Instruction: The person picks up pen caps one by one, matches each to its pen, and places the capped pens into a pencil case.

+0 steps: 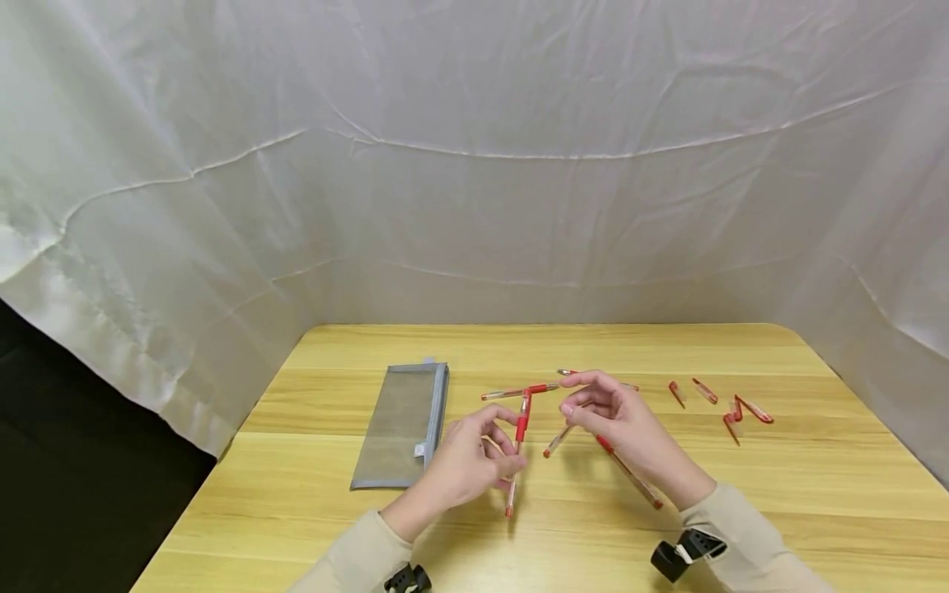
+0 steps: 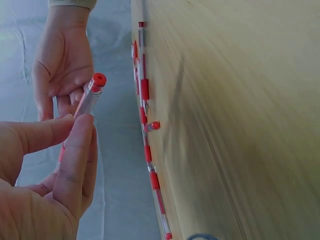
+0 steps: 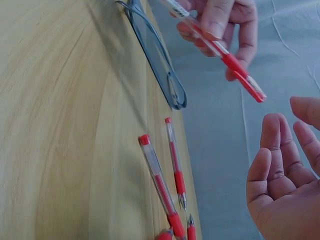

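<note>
My left hand pinches a clear-barrelled red gel pen between thumb and fingers, raised over the table. The pen stands tilted, its red tail end low, with a red clip cap on its upper end. Across from it hovers my right hand, fingers loosely bent; the right wrist view shows nothing in that hand, close to the capped end. Below the hands lie several uncapped red pens, among them one pen behind the left hand and another pen partly hidden by the right.
A grey mesh zip pouch lies flat left of my left hand. Several loose red pen caps, such as one cap, are scattered at the right of the wooden table. A pale curtain hangs around the table's back and sides.
</note>
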`<state>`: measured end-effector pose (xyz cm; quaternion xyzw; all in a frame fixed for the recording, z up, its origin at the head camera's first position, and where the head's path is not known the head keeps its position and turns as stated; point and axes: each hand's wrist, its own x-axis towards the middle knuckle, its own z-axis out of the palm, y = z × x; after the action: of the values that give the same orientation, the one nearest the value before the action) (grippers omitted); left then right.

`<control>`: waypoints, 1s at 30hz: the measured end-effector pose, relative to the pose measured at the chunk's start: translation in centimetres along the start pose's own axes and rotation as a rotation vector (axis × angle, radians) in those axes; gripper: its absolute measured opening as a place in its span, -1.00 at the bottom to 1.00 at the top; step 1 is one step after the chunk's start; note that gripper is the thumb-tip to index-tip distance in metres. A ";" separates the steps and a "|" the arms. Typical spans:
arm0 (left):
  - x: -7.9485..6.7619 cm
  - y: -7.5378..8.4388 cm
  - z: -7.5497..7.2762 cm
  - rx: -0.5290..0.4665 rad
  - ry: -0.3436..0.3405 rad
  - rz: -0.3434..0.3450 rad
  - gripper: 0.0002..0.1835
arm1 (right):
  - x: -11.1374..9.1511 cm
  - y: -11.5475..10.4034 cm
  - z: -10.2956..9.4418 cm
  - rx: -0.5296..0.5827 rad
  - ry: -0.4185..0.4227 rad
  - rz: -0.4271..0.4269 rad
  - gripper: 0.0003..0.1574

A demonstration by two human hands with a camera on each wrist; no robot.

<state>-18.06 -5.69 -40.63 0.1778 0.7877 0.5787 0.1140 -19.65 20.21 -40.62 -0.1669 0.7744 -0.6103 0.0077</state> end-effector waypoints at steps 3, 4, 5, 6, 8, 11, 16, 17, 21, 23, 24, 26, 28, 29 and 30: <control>0.1 -0.3 -0.2 0.037 0.013 -0.006 -0.48 | -0.2 -0.1 -0.5 0.001 0.000 -0.010 -0.53; 0.1 -0.4 -0.3 0.051 0.018 -0.010 -0.47 | -0.3 -0.1 -0.7 -0.001 0.002 -0.010 -0.54; 0.1 -0.5 -0.3 0.065 0.022 -0.015 -0.46 | -0.4 -0.1 -0.9 -0.009 0.002 -0.016 -0.54; 0.1 -0.5 -0.4 0.078 0.025 -0.018 -0.45 | -0.4 -0.1 -1.0 -0.006 0.004 -0.014 -0.54; 0.1 -0.7 -0.5 0.109 0.032 -0.026 -0.44 | -0.5 0.0 -1.3 0.008 0.004 -0.011 -0.54; 0.2 -0.9 -0.7 0.159 0.040 -0.038 -0.42 | -0.6 0.1 -1.7 0.026 0.008 0.004 -0.55; 0.2 -1.3 -0.9 0.194 0.038 -0.068 -0.39 | -0.8 0.3 -2.3 0.024 0.021 0.017 -0.61; 0.2 -1.3 -0.9 0.197 0.036 -0.074 -0.38 | -0.9 0.3 -2.4 0.018 0.024 0.017 -0.61; 0.2 -1.6 -1.1 0.208 0.024 -0.096 -0.34 | -1.0 0.4 -2.8 -0.004 0.040 0.017 -0.60; 0.2 -1.7 -1.1 0.222 0.019 -0.105 -0.33 | -1.1 0.4 -3.0 -0.020 0.047 0.011 -0.57; 0.2 -1.8 -1.1 0.233 0.017 -0.108 -0.33 | -1.1 0.4 -3.1 -0.026 0.051 0.008 -0.55; 0.2 -1.9 -1.2 0.259 0.014 -0.110 -0.34 | -1.1 0.3 -3.4 -0.042 0.057 0.003 -0.53; 0.2 -2.0 -1.2 0.289 0.011 -0.112 -0.35 | -1.2 0.3 -3.7 -0.054 0.064 0.002 -0.55; 0.2 -2.1 -1.2 0.301 0.009 -0.112 -0.36 | -1.2 0.3 -3.8 -0.059 0.068 0.003 -0.57; 0.2 -2.2 -1.2 0.310 0.006 -0.112 -0.36 | -1.3 0.3 -4.0 -0.058 0.071 0.005 -0.58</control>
<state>-19.07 -7.24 -42.32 0.1473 0.8765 0.4436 0.1151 -19.37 24.34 -40.11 -0.1433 0.7921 -0.5929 -0.0229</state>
